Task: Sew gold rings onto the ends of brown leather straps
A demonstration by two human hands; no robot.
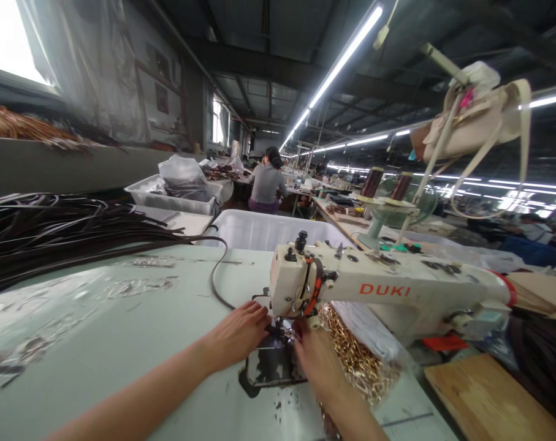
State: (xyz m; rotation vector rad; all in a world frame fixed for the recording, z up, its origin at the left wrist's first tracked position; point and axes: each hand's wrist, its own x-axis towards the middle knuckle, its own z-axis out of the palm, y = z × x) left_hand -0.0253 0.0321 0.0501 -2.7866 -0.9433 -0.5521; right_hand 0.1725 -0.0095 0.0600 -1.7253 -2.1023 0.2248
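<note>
A white sewing machine (351,285) with red lettering stands across the table. Beside its needle, on the left, my left hand (243,331) has its fingers closed over a dark brown strap (216,278). That strap loops back to a large bundle of similar straps (75,229) on the far left. My right hand (312,349) is at the right of the presser foot, its thumb and fingers pinched together. What it pinches is hidden by the fingers and the machine head. Between the hands lies the worn metal needle plate (273,364).
A bag of gold-coloured metal hardware (358,352) lies under the machine arm. At the right is a wooden board (493,392). Behind the table stands a white plastic bin (278,228). Thread cones (372,182) and a hanging beige bag (480,119) rise at right. A person (266,184) sits farther back.
</note>
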